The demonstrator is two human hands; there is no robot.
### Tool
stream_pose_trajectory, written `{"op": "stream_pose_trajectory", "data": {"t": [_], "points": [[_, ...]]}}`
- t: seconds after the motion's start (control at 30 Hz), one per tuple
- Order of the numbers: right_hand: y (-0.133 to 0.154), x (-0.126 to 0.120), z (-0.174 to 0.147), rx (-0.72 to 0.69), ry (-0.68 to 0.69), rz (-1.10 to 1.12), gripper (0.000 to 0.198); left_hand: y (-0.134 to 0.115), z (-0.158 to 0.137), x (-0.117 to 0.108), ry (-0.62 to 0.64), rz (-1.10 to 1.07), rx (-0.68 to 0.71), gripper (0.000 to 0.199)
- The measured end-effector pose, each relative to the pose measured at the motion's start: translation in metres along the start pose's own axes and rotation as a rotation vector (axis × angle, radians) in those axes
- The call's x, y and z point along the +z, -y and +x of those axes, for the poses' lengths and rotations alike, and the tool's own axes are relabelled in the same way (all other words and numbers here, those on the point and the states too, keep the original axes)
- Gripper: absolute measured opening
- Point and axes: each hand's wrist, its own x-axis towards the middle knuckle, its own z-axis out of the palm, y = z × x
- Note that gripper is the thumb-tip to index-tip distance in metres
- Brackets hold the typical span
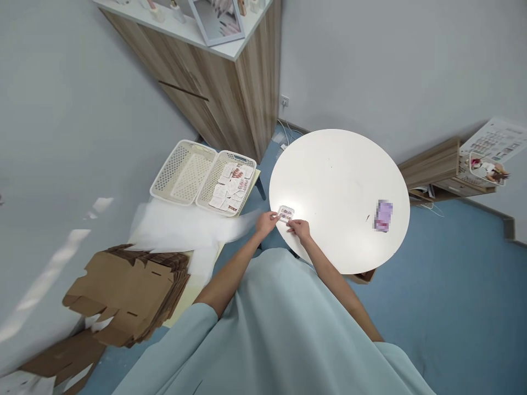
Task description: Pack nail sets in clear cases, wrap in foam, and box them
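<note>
Over the left edge of the round white table (337, 181), both hands hold a small flat white packet (285, 213). Two rows of small coloured pieces show on its face; at this size I cannot tell what they are. My left hand (267, 222) pinches its left side between thumb and fingers. On the lower right corner, the fingers of my right hand (300, 228) are closed. To the left of the table stands a white perforated basket (200, 200) with many small white packets (230, 189) in it, some with reddish prints.
Another white basket (181, 147) adjoins the first. Flat brown cardboard boxes (123, 291) lie stacked at lower left, beside white wrapping (164, 225). A blurred purple object (383, 215) lies on the table's right. A wooden cabinet (214, 93) stands behind; a low shelf (432, 164) is at right.
</note>
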Motion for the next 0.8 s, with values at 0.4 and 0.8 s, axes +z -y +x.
{"op": "stream_pose_trajectory", "data": {"t": [0.4, 0.8], "points": [[0.034, 0.03, -0.037, -0.349, 0.112, -0.389, 0.038, 0.081, -0.07, -0.085, -0.23, -0.05, 0.0, 0.02], [0.059, 0.173, -0.072, -0.537, 0.387, -0.662, 0.026, 0.229, -0.087, -0.21, -0.418, 0.276, -0.281, 0.05]]}}
